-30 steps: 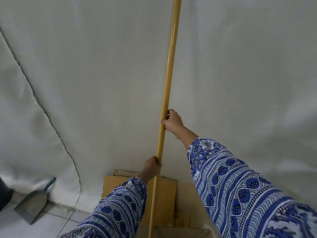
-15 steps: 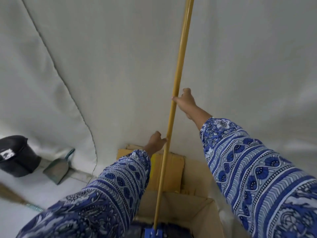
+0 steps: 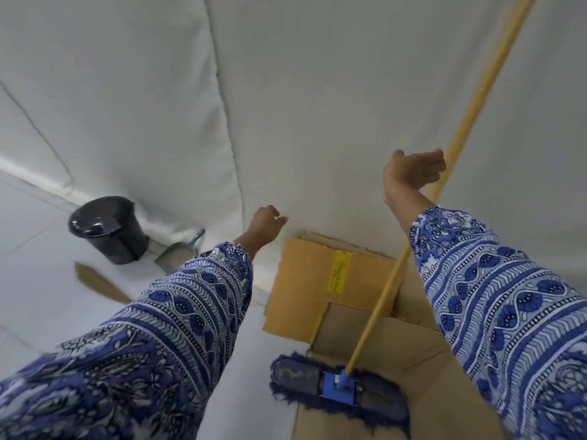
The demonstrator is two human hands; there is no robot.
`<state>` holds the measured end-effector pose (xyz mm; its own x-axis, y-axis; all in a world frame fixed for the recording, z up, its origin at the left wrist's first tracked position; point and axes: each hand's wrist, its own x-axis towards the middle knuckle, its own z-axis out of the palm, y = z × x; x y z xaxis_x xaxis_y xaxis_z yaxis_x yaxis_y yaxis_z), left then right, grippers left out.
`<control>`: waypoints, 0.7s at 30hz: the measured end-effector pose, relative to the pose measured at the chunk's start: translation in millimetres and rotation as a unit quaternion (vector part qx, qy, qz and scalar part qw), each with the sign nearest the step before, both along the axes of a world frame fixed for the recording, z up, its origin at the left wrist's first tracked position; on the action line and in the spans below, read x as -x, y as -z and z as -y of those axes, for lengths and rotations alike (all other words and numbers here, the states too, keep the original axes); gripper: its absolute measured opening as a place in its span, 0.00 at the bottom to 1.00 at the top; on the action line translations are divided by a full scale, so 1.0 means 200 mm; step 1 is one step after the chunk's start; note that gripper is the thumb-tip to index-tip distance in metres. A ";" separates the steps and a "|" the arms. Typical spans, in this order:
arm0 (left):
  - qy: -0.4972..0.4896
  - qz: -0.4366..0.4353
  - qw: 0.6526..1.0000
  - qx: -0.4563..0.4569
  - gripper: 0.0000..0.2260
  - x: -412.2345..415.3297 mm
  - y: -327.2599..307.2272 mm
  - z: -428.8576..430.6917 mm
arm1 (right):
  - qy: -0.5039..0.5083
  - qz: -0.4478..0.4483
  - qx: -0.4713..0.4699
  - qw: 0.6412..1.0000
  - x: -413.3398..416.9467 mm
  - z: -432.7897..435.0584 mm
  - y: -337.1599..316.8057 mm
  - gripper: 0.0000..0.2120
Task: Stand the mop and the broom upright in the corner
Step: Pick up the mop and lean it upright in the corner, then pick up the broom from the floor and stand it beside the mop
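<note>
So, quick rundown of what we can see from the head camera:

Mop: long yellow-handled mop (image 3: 397,271) with a blue fringed flat head and a blue plastic bracket. Its head sits low and near, on the cardboard at the lower right. The pole rises far-right and leans against the white cloth backdrop (image 3: 317,106). Nobody's gripping it.

Right hand (image 3: 411,173): open, fingers loosely curled, just left of the yellow pole. We can't tell if a fingertip brushes it; no grip that we can see.

Left hand (image 3: 265,225): empty too, fingers half curled, hanging in the air well left of the pole, in front of the white cloth.

Sleeves: both arms in blue-and-white patterned sleeves (image 3: 508,312), reaching forward.

Broom: straw-coloured grass broom (image 3: 95,281) lying flat on the white floor (image 3: 38,249), left side, partly hidden behind our left sleeve. Well apart from the mop.

Cardboard: flattened brown cardboard sheets (image 3: 305,287) with a yellow label, on the floor at the foot of the cloth, right of centre. The mop pole crosses over them.

Bin: black round lidded bin (image 3: 109,228), far left, by the cloth's bottom edge.

Dustpan: green dustpan (image 3: 178,254) just right of the bin, handle tipped up against the cloth.
</note>
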<state>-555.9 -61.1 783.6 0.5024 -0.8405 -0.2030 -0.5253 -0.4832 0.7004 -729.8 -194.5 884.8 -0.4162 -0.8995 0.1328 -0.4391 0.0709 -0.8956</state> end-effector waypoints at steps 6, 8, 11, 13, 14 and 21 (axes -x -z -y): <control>-0.046 0.025 0.998 -0.025 0.16 -0.86 0.14 -0.57 | -0.042 -0.003 -0.080 0.996 -0.74 -0.35 0.26 0.29; -0.057 0.024 0.997 -0.053 0.15 -1.11 0.20 -0.71 | -0.064 -0.013 -0.126 0.990 -0.97 -0.47 0.37 0.29; -0.078 0.032 0.993 -0.078 0.14 -1.46 0.28 -0.85 | -0.094 -0.011 -0.165 0.982 -1.33 -0.59 0.55 0.28; -0.067 0.044 0.992 -0.093 0.15 -1.66 0.36 -0.92 | -0.105 -0.009 -0.193 0.975 -1.55 -0.63 0.69 0.27; -0.057 0.054 0.991 -0.107 0.15 -1.76 0.41 -0.94 | -0.109 -0.004 -0.209 0.972 -1.66 -0.64 0.77 0.27; 0.011 0.103 0.970 -0.222 0.15 -2.53 1.05 -0.92 | -0.101 0.061 -0.355 0.927 -2.36 -0.62 1.68 0.27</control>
<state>-50.5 122.6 574.1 0.5536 -0.7038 -0.4453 -0.6451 -0.7005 0.3053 -257.8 -70.0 549.3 -0.2021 -0.8039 -0.5594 -0.4072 0.5884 -0.6985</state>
